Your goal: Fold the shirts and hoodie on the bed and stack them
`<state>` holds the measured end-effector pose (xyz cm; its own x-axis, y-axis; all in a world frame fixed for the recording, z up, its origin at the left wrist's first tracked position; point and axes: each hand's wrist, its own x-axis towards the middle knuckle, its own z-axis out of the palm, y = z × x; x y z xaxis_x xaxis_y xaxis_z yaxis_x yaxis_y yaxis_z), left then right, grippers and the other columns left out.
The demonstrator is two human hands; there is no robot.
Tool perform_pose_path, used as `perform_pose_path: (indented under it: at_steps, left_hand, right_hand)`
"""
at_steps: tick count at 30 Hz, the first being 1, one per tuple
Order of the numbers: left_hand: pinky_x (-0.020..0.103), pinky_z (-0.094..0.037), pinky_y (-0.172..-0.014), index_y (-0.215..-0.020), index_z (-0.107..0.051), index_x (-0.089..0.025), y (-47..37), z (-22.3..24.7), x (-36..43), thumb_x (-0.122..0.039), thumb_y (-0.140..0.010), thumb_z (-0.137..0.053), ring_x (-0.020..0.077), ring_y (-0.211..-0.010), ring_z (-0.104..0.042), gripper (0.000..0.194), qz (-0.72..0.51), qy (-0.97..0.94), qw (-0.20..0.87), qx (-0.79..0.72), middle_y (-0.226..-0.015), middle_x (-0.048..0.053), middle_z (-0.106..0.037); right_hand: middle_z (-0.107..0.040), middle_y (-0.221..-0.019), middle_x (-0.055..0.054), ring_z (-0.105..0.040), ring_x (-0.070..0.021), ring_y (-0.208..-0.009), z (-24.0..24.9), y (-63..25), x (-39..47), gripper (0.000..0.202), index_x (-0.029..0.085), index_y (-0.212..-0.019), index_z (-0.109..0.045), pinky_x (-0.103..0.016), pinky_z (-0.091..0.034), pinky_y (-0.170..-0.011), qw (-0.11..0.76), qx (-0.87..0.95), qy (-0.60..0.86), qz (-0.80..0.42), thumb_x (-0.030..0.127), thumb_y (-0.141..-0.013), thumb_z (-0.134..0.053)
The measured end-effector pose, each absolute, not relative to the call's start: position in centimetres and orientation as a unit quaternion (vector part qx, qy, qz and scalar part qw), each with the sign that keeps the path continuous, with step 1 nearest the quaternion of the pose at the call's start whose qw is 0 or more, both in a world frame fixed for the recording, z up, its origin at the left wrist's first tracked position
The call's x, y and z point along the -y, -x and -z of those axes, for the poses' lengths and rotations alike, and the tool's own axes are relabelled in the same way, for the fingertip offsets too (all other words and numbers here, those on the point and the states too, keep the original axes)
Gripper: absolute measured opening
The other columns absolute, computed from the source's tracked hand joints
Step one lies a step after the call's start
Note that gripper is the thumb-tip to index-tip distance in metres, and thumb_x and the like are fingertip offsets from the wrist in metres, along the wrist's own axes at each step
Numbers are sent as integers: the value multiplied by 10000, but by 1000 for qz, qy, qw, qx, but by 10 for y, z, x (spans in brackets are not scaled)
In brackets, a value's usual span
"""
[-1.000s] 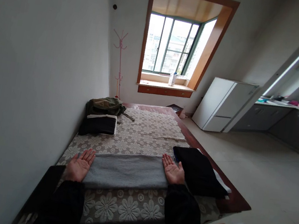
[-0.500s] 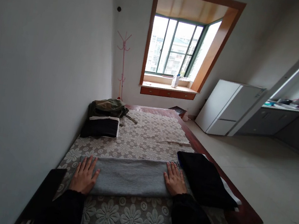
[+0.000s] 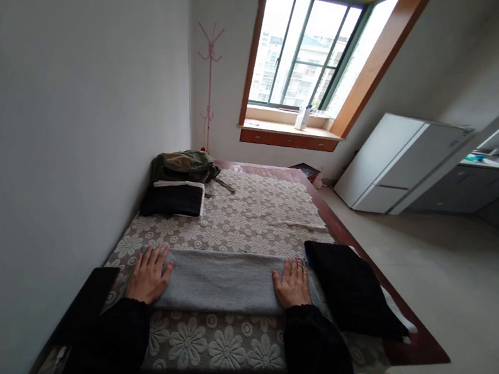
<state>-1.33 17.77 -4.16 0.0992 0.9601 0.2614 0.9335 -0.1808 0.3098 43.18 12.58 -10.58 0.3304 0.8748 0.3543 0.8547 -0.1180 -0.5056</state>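
Note:
A folded grey cloth lies in a long flat strip across the near part of the table, on the flower-patterned tablecloth. My left hand rests flat on its left end, fingers spread and pointing away from me. On its right end lies my right hand, palm down with the fingers apart. Neither hand grips the cloth. Just right of my right hand sits a folded black cloth with something white under its right edge.
A green backpack and a folded black item with white edging lie at the table's far left, against the wall. A dark chair back stands near left. Beyond are a pink coat stand and a white fridge.
The camera view has shifted slightly, so the window and fridge sit higher in the picture. Both hands remain flat on the grey cloth, the right one slightly further in from its end.

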Motion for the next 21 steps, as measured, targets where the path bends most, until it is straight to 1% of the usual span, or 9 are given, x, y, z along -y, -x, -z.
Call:
perform_pose_path:
  at_steps: [3,5,8,10,12,14,17,21]
  left_hand:
    - [596,-182,-1243,-1470,-532,-216,13,41,-178,-417,-935,-446,364,-1531,-287,578,-214,-740,35,-637,-1541,127,-534]
    - [591,-175,-1248,-1458,-544,-223,13,40,-179,-419,-934,-451,360,-1529,-294,567,-220,-738,41,-637,-1539,122,-538]
    - [591,-159,-1253,-1454,-549,-210,13,37,-179,-418,-937,-452,357,-1523,-310,566,-219,-734,53,-641,-1545,133,-529]
    - [601,-161,-1250,-1465,-537,-193,12,35,-178,-427,-942,-448,360,-1525,-305,580,-216,-735,56,-640,-1556,148,-512]
    - [608,-169,-1245,-1483,-514,-178,12,35,-176,-439,-950,-436,361,-1529,-297,599,-213,-738,50,-638,-1572,158,-488]
    - [598,-171,-1247,-1499,-496,-174,12,36,-172,-447,-959,-420,354,-1531,-295,610,-212,-739,33,-638,-1591,157,-462]
    - [574,-168,-1253,-1509,-486,-171,13,40,-166,-465,-967,-407,346,-1523,-317,622,-206,-734,8,-647,-1605,157,-439]
    - [565,-173,-1251,-1534,-448,-140,14,41,-163,-478,-986,-358,332,-1517,-334,650,-168,-732,-22,-660,-1612,164,-422]
  right_hand:
    - [-370,-1609,-231,-171,-371,-1555,102,-429,-127,736,65,-1447,-480,-613,-105,-1248,327,572,752,-11,563,-906,-430]
    - [-386,-1598,-234,-185,-371,-1549,99,-431,-128,714,64,-1437,-488,-604,-128,-1243,306,574,759,1,542,-909,-429]
    - [-429,-1565,-244,-264,-368,-1516,91,-438,-129,710,70,-1425,-502,-577,-180,-1231,256,579,774,10,549,-907,-429]
    - [-469,-1538,-233,-313,-352,-1491,86,-443,-129,702,95,-1425,-509,-555,-206,-1223,227,584,779,10,566,-912,-423]
    - [-482,-1536,-215,-327,-333,-1485,83,-446,-128,687,115,-1430,-509,-542,-210,-1222,214,589,779,11,574,-930,-400]
    - [-450,-1569,-200,-305,-322,-1501,82,-446,-126,694,119,-1446,-498,-541,-192,-1229,216,590,778,11,585,-948,-372]
    - [-382,-1616,-198,-268,-325,-1525,83,-443,-124,735,95,-1474,-477,-544,-152,-1241,218,587,780,15,607,-963,-342]
    - [-346,-1635,-198,-245,-315,-1540,84,-442,-124,743,73,-1515,-434,-522,-138,-1250,170,590,788,28,580,-984,-314]
